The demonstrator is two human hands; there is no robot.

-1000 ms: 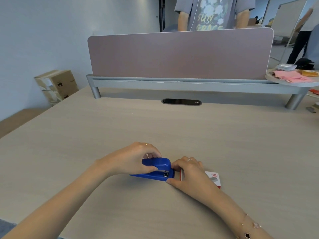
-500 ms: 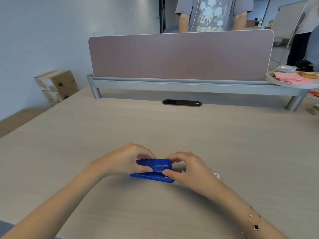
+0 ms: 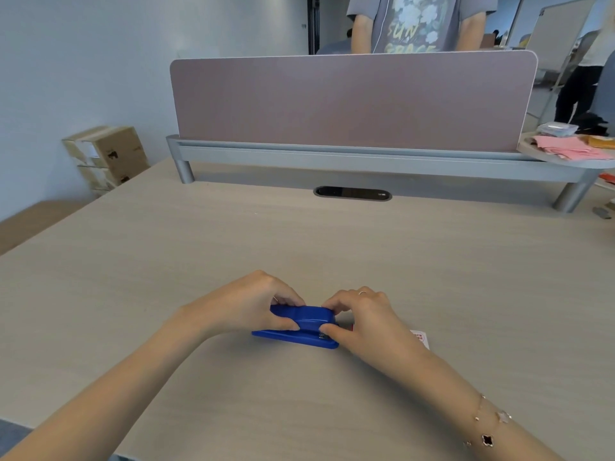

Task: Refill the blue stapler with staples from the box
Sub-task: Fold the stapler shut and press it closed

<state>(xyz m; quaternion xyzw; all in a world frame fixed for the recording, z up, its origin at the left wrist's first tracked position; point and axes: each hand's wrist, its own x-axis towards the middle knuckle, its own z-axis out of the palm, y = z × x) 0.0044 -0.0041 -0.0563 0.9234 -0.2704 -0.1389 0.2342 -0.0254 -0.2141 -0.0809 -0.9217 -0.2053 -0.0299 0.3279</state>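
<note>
The blue stapler (image 3: 304, 322) lies flat on the pale wooden desk (image 3: 332, 247), close to me, its front end pointing right. My left hand (image 3: 248, 302) grips its rear half, thumb on the near side, fingers over the top. My right hand (image 3: 362, 319) pinches the front end, thumb at the metal mouth, fingers on the cap. The stapler's top sits down on its base. The white and red staple box (image 3: 421, 337) lies just right of my right hand, mostly hidden by it.
A mauve divider panel (image 3: 352, 101) on a grey rail (image 3: 366, 163) closes the desk's far side, with a black cable slot (image 3: 352, 193) before it. A person (image 3: 416, 23) stands behind the panel. Pink papers (image 3: 572, 149) lie on a shelf at right. Cardboard boxes (image 3: 108, 156) stand at left.
My right hand has come off the staple box and onto the stapler's front end. The stapler's top, raised a second ago, now lies lower on the base.
</note>
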